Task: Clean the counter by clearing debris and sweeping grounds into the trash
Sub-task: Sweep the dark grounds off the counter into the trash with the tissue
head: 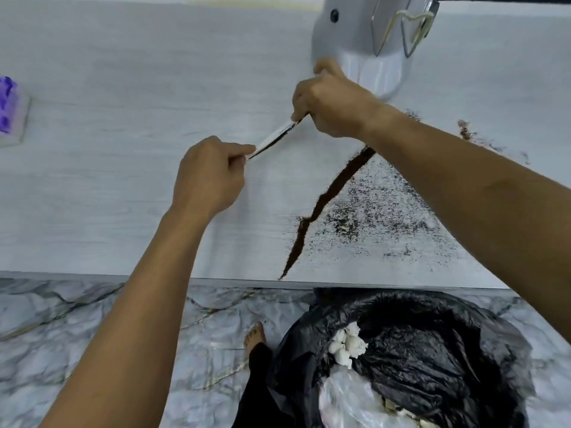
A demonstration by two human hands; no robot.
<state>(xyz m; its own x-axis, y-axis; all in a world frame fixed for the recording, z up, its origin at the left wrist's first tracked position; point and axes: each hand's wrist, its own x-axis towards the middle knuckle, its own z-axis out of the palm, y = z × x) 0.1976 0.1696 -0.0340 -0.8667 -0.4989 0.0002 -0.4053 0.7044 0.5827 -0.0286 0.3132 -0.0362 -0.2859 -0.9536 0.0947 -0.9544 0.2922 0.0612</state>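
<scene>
left hand: fingers curled, thumb and forefinger pinching the near-left end of the card
right hand: fist closed round the card's far-right end, so both hands have hold of it, one per end
card: thin flat strip seen edge-on, slanting between the two grips, dark dust along its edge; can't tell if it touches the counter
grounds line: dark ridge right of and nearer than both grips, running under the right forearm to the counter's front edge
grounds scatter: fine speckle further right of the ridge, a few clumps beyond the right wrist
trash bag: black, on the floor below the counter edge, well below the grips, roughly under the ridge's near end; white crumpled bits inside
handling, card: light, stiff-ish but bendy imo; end grips w/ both hands keep it straight, pressure near the middle prob bows it
handling, grounds: loose, dry, light; likely smear or skip past the edge if pushed fast, so slow even strokes
appliance: grey base just behind the right hand
purple block: far left, well apart from the left grip
writing: no brand, label or text readable anywhere
</scene>
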